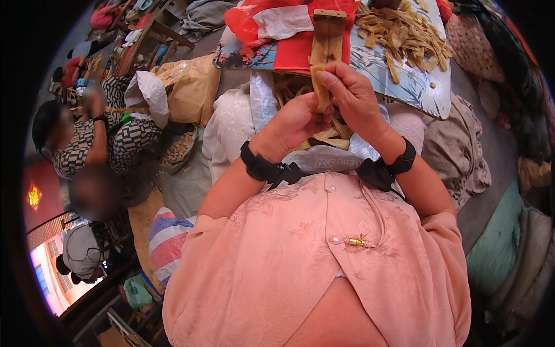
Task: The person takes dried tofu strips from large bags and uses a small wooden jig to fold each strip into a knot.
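Note:
A flat, tan, slightly translucent strip (320, 92) is held upright between my two hands, over my lap. My right hand (357, 99) pinches its upper part between thumb and fingers. My left hand (298, 122) closes around the lower end, its fingertips partly hidden. Just beyond the strip, a narrow wooden block (328, 36) with a dark lengthwise seam lies on red cloth (292, 55). Below my hands, an open whitish plastic bag (324, 161) on my lap contains more tan strips (334, 136).
A heap of similar strips (402, 36) covers the right of the patterned board (425, 95). Red and white plastic (263, 23) lies at the board's left. Another person (87, 136) sits at left beside a brown paper sack (188, 87). Green and grey sacks (496, 248) stand at right.

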Tool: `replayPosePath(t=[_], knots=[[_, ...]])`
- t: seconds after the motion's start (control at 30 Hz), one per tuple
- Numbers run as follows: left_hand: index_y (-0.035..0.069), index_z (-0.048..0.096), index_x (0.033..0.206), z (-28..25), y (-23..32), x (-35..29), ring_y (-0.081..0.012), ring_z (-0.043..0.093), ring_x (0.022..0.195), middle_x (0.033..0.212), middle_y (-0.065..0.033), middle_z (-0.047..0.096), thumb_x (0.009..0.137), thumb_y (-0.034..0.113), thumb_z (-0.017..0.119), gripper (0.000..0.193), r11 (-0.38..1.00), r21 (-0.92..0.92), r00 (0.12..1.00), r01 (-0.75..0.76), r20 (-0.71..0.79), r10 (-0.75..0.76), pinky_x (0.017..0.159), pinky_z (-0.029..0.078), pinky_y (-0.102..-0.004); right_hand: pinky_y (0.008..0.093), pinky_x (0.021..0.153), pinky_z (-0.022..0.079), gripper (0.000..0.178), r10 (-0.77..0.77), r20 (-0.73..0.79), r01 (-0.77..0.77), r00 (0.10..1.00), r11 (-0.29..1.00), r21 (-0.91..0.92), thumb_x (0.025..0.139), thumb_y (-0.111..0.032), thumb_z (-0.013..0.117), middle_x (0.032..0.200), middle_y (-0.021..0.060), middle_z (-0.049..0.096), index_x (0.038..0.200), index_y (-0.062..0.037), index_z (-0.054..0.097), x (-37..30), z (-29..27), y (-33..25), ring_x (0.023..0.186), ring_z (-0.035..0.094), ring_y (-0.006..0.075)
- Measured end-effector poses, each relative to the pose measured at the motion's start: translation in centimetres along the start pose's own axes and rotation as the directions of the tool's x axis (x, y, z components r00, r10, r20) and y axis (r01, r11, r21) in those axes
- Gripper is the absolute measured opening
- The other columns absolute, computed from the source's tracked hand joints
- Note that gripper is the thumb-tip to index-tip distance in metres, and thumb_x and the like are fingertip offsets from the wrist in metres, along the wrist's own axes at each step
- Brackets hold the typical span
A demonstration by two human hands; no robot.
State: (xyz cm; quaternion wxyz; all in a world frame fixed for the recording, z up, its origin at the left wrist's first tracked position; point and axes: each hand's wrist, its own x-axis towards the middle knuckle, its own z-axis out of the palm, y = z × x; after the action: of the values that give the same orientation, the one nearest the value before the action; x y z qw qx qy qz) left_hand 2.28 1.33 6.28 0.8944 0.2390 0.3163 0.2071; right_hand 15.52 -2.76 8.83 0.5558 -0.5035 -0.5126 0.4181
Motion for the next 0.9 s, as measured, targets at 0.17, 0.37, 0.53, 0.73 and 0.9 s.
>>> replayPosePath(t=[0.17, 0.37, 0.53, 0.73, 0.9], knots=[[0.006, 0.058, 0.086, 0.9, 1.0, -0.9, -0.0197, 0.051, 0.072, 0.08, -0.004, 0.054, 0.082, 0.003, 0.047, 0.012, 0.409, 0.827, 0.845, -0.386, 0.139, 0.516, 0.065, 0.042, -0.0313, 0.0255, 0.051, 0.044, 0.018, -0.298, -0.127, 0.27, 0.946, 0.942, -0.199, 0.092, -0.02, 0.05, 0.062, 0.0036, 0.055, 0.087, -0.0024, 0.053, 0.6, 0.6, 1.1, 0.059, 0.059, 0.0114], [0.002, 0.056, 0.101, 1.7, 2.8, -1.2, -0.0303, 0.054, 0.093, 0.097, -0.0143, 0.055, 0.074, -0.01, 0.044, 0.032, -0.429, 0.749, 0.251, -0.505, 0.603, 0.757, 0.082, 0.043, -0.034, 0.0163, 0.042, 0.034, 0.02, 0.362, 0.285, -0.455, 0.888, 0.591, 0.666, 0.091, -0.022, 0.053, 0.064, -0.0023, 0.054, 0.083, -0.0042, 0.056, 0.3, 0.4, -0.7, 0.047, 0.046, 0.0038], [0.002, 0.054, 0.099, 2.1, 2.4, -1.4, -0.0277, 0.057, 0.088, 0.095, -0.0132, 0.057, 0.078, -0.009, 0.043, 0.026, -0.142, 0.811, 0.444, -0.567, 0.447, 0.777, 0.078, 0.046, -0.0345, 0.019, 0.046, 0.036, 0.021, 0.186, -0.016, -0.169, 0.982, 0.92, 0.353, 0.091, -0.022, 0.054, 0.063, -0.0012, 0.052, 0.088, -0.0021, 0.06, -0.5, 0.8, -0.2, 0.052, 0.046, 0.0039], [0.0, 0.052, 0.099, 1.6, 3.8, -1.4, -0.0086, 0.058, 0.083, 0.092, -0.0035, 0.06, 0.087, 0.003, 0.053, 0.012, 0.863, 0.249, 0.898, -0.44, 0.147, 0.416, 0.074, 0.048, -0.0215, 0.023, 0.055, 0.043, 0.02, -0.252, 0.008, 0.248, 0.968, 0.949, -0.195, 0.086, -0.019, 0.06, 0.067, 0.0026, 0.056, 0.092, -0.0004, 0.063, 0.1, -1.7, -0.8, 0.059, 0.051, 0.0086], [0.0, 0.056, 0.099, 0.9, 4.0, -0.3, -0.0073, 0.059, 0.084, 0.089, -0.0026, 0.061, 0.091, 0.01, 0.051, 0.014, 0.466, 0.599, 0.717, -0.65, 0.282, 0.638, 0.076, 0.049, -0.0206, 0.014, 0.046, 0.031, 0.02, 0.094, 0.244, -0.19, 0.965, 0.895, 0.404, 0.089, -0.019, 0.058, 0.064, -0.0032, 0.053, 0.095, -0.0006, 0.065, 0.0, -1.7, -2.1, 0.053, 0.043, 0.0002]])
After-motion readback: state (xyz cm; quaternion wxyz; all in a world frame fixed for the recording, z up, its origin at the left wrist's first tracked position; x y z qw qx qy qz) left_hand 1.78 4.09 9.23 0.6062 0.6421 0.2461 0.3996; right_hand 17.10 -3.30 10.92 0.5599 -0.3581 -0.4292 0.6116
